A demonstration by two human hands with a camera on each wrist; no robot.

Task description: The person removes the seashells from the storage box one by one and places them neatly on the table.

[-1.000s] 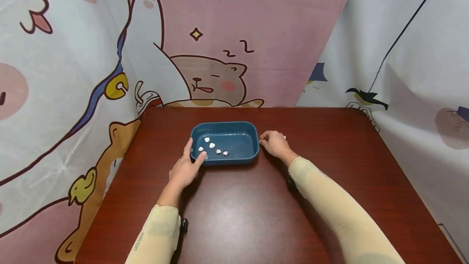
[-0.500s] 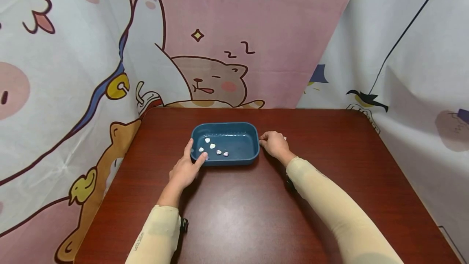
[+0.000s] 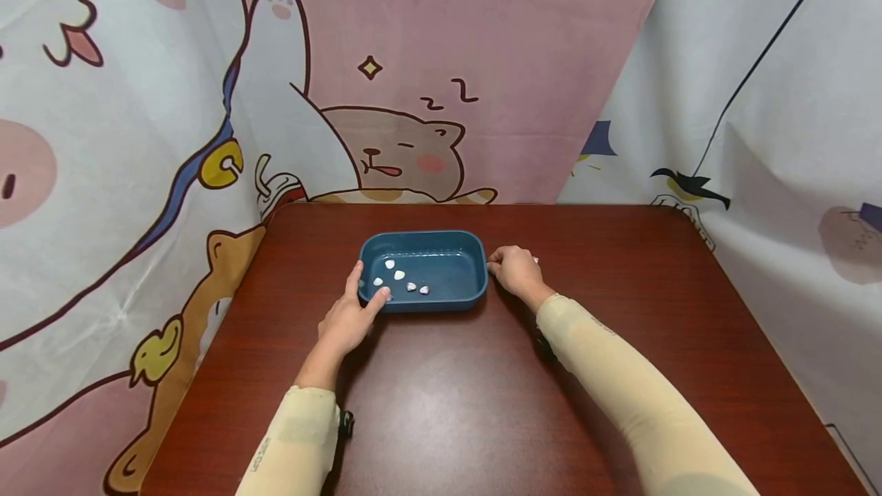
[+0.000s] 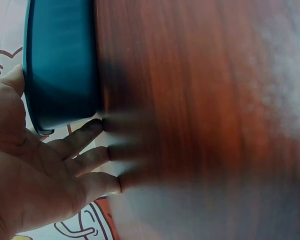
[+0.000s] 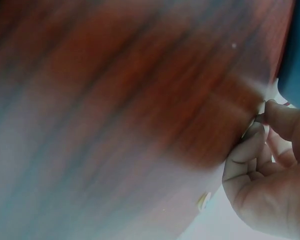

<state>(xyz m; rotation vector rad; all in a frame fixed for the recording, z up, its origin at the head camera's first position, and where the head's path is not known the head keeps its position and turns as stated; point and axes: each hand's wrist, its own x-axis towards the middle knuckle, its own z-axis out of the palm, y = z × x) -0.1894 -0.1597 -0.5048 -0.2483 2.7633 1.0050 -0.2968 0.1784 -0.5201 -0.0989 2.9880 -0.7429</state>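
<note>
Bare wood across the near half of the table (image 3: 455,404), open for passing between both forearms. Blocked mid-table by the blue tray (image 3: 475,293), flanked by the left hand (image 3: 347,320) and right hand (image 3: 515,270). Hemmed behind and at both sides by hanging cloth (image 3: 482,60).

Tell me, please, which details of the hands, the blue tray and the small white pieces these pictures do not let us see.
- Right hand: curled fingers hide whatever it pinches, head view; right wrist view is blurred.
- White pieces in the blue tray: too small to identify, head view.
- Tray inside: hidden by its own wall, left wrist view.
- Left hand: fingertips blurred against the table, left wrist view.
</note>
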